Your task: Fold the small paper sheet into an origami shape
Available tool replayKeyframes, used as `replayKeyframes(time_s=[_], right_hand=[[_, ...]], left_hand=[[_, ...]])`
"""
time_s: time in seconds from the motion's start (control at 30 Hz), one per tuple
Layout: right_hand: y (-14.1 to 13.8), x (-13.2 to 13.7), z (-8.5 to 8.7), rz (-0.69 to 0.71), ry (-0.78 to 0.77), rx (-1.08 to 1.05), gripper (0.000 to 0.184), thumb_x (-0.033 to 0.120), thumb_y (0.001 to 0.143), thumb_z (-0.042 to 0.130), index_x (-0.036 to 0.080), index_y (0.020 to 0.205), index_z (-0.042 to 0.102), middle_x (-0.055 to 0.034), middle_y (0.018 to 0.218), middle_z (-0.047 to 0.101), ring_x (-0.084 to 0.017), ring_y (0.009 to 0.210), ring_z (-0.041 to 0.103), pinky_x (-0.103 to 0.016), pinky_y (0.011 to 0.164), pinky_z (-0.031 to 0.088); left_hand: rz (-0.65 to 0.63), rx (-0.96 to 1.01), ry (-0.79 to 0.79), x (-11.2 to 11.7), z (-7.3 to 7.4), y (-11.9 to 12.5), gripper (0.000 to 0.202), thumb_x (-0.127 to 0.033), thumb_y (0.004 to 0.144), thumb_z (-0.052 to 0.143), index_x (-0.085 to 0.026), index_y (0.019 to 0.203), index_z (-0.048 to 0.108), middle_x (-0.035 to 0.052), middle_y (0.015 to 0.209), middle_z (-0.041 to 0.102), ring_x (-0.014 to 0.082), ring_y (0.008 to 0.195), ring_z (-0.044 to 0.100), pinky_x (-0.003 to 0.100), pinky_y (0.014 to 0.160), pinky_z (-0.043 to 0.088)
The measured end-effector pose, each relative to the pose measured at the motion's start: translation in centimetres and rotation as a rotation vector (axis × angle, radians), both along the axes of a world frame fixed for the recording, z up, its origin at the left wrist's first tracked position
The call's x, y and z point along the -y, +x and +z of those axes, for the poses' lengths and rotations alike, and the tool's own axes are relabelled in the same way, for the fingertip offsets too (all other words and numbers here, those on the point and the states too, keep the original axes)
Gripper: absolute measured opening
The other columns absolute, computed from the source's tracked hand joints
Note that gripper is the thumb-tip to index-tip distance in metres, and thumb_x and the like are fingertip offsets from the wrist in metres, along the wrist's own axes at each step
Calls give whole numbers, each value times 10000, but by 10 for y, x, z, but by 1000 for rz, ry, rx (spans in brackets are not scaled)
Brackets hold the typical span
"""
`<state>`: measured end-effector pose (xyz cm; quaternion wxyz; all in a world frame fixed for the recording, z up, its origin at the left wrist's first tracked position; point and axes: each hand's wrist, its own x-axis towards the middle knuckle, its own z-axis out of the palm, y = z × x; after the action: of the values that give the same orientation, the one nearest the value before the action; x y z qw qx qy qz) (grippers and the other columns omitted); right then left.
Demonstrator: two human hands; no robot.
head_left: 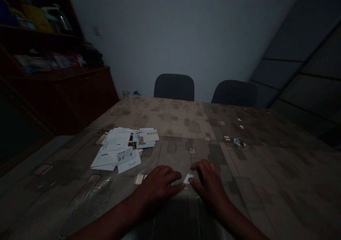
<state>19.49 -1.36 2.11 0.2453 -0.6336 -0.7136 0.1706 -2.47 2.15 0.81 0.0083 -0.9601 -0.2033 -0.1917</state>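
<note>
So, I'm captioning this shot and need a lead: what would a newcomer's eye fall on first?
Probably the loose pile of white cards and papers on the left of the patterned tablecloth, bright against the dim room. Next, the small piece of white paper at the near middle, between the left hand and the right hand. Farther right lies a crumpled scrap.

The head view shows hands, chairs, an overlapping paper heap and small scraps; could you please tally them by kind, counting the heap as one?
Left hand and right hand: 2
Chairs: 2
Paper heap: 1
White scrap and crumpled scrap: 2
Total: 7
</note>
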Motion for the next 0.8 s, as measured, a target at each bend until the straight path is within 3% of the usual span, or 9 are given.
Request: replayKeyframes(time_s=[0.43, 0.67, 0.8], right_hand=[[7, -5, 2, 76, -14, 26, 161, 142, 744, 669, 214, 872, 605, -35, 926, 603, -258, 932, 523, -381, 830, 350], [4, -7, 3, 130, -22, -114, 141, 70, 747, 589, 198, 782, 540, 0, 807, 598, -193, 807, 547, -317, 761, 361], [6, -10, 9, 197, -71, -294, 156, 77, 748, 580, 202, 838, 562, 22, 778, 585, -164, 755, 551, -279, 711, 380]], left_hand=[[54, 50, -43, 6, -9, -1, 364, -151, 920, 590, -288, 1252, 532, 55, 1215, 614, 228, 992, 531, 388, 825, 403], [40, 97, -82, 8, -4, -1, 329, -140, 919, 567, -258, 1226, 557, 72, 1193, 636, 232, 969, 554, 372, 807, 418], [89, 303, -356, 8, 10, 2, 255, -98, 924, 463, -206, 1106, 605, 64, 1033, 672, 202, 922, 580, 329, 797, 442]])
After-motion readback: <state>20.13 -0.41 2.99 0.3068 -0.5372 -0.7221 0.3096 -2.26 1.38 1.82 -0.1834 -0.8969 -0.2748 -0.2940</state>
